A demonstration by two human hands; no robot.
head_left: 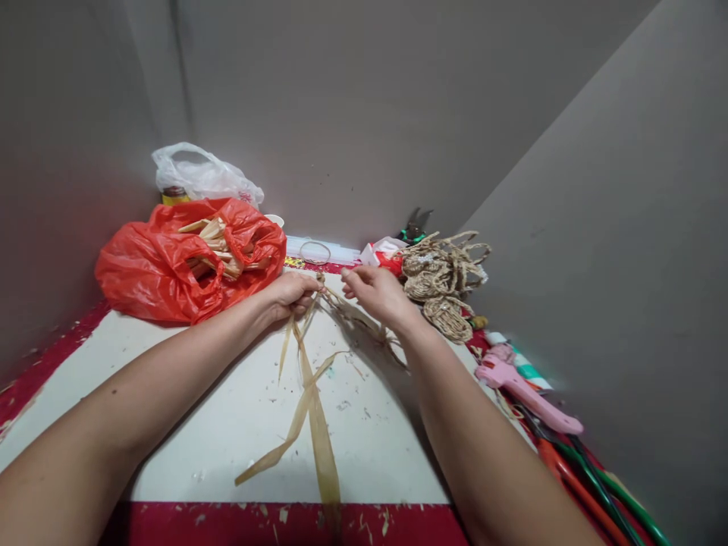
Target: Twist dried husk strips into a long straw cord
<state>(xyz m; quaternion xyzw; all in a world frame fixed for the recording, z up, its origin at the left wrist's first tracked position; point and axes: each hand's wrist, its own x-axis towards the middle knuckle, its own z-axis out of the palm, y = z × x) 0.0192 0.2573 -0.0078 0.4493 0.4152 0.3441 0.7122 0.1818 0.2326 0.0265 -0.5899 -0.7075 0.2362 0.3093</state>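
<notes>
Pinched at their upper end by the left hand [293,294], the straw strips [324,447] trail over the white board [387,462], probably light, papery and easily split, so best held where bunched; whether the curled right hand [375,292] grips anything I cannot tell

Red surface [409,523], white sheet [199,455]; tan strips [323,447], red bag [142,265] atop.

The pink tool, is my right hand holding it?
No, your right hand is over the white surface, while the pink tool lies apart from the hand, along that surface's right edge.
</notes>
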